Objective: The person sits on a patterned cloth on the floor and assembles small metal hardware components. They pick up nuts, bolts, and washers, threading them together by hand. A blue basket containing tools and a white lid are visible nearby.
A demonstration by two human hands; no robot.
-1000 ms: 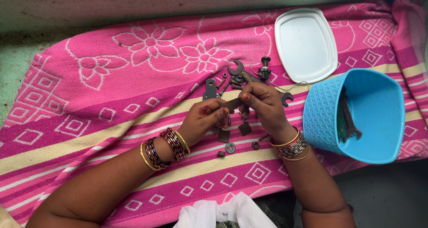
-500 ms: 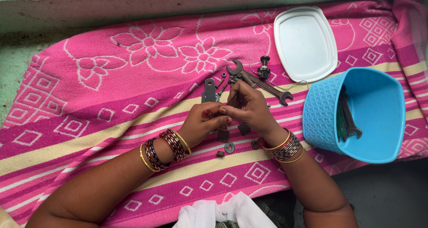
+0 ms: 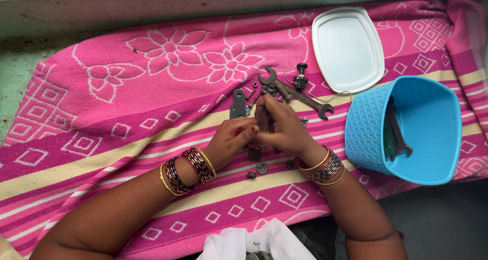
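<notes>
My left hand [image 3: 233, 139] and my right hand [image 3: 285, 130] meet over a pink patterned towel [image 3: 127, 97]. Both pinch a flat dark metal piece [image 3: 263, 118] that stands nearly upright between the fingers. Under and around the hands lie small rusty parts: a square plate [image 3: 254, 155], a washer [image 3: 262, 168], a nut [image 3: 251, 175]. A grey slotted bracket [image 3: 238, 102] lies just above my left hand. A double-ended spanner [image 3: 297, 94] lies beyond my right hand.
A blue plastic basket [image 3: 366, 133] holding tools [image 3: 395, 133] stands at the right. A white lid [image 3: 347, 49] lies above it. A small black knobbed part [image 3: 301, 78] sits by the spanner. White cloth [image 3: 254, 245] is at the bottom edge.
My right hand has moved left and closer to my left hand. The metal piece has turned from lying across the fingers to standing nearly upright. More of the spanner now shows.
</notes>
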